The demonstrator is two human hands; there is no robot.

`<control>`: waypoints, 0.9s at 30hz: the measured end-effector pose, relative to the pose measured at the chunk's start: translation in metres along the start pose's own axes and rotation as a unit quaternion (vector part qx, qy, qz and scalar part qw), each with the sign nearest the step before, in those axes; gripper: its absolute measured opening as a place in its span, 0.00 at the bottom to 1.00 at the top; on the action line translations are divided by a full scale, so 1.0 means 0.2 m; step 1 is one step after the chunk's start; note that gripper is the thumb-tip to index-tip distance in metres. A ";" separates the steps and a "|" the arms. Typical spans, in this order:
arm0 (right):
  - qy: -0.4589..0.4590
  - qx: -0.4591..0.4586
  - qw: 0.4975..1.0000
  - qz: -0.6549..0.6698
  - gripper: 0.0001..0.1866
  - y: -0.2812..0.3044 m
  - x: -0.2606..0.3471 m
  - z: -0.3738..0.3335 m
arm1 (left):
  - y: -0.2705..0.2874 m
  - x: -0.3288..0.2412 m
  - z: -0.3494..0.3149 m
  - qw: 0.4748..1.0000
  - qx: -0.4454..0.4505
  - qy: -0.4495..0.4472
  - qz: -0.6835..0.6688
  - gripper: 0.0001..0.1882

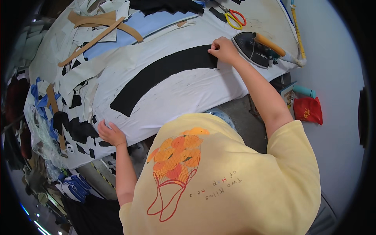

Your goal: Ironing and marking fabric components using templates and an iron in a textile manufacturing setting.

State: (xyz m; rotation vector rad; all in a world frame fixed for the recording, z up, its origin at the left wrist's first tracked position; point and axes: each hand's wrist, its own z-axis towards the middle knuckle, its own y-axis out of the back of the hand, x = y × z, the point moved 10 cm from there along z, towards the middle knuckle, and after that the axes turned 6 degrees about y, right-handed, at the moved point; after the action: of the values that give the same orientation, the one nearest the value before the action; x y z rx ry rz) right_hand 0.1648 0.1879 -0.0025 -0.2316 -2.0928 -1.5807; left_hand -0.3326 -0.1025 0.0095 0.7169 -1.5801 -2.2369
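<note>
A black curved strip (pixel 164 70) lies as an arch on the white cloth (pixel 188 92) that covers the table (pixel 266 13), its outer curve toward the far side and its inner curve toward the person. The right hand (pixel 225 50) pinches the strip's right end near the far corner between thumb and fingers; whether that corner is raised, I cannot tell. The left hand (pixel 112 134) grips nothing: its fingers are loosely spread at the near edge of the table, below the strip's left end and apart from it. A broad stretch of white cloth runs between the inner curve and the near edge, leaving room for both hands. The right side is tighter: an iron (pixel 252 47) with a tan handle sits just beside the right hand, near the table's right edge, and scissors (pixel 235 19) with red and yellow handles lie beyond. Past the outer curve, a narrower band of cloth separates the strip from a light blue panel (pixel 137 31) and brown strips (pixel 100 37). Black scraps (pixel 80 129) crowd the left edge, close to the left hand.
</note>
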 end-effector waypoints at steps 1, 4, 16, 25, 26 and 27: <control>0.027 -0.030 0.999 -0.002 0.15 0.03 0.03 -0.01 | -0.01 0.02 0.00 1.000 0.014 0.011 -0.009 0.19; -0.078 -0.057 0.994 0.045 0.15 0.05 -0.07 -0.03 | -0.01 0.02 -0.01 0.999 0.024 0.027 -0.017 0.20; 0.087 0.038 0.957 0.273 0.07 0.01 0.45 -0.22 | 0.03 -0.08 -0.02 0.994 0.006 0.025 -0.109 0.20; 0.201 0.277 0.901 0.266 0.03 -0.12 0.98 -0.67 | 0.07 -1.07 0.03 0.939 0.194 -0.192 -0.209 0.32; 0.184 0.281 0.889 0.312 0.05 -0.10 0.99 -0.68 | 0.07 -1.14 0.05 0.932 0.204 -0.213 -0.212 0.33; 0.185 0.281 0.888 0.314 0.05 -0.06 1.02 -0.68 | 0.07 -1.19 0.08 0.930 0.199 -0.226 -0.211 0.33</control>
State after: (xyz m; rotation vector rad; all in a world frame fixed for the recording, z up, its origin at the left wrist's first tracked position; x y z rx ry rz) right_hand 0.0233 0.0244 0.1123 -0.3256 -1.8143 -0.5548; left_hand -0.1452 0.0277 0.0799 0.7328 -2.3450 -2.5409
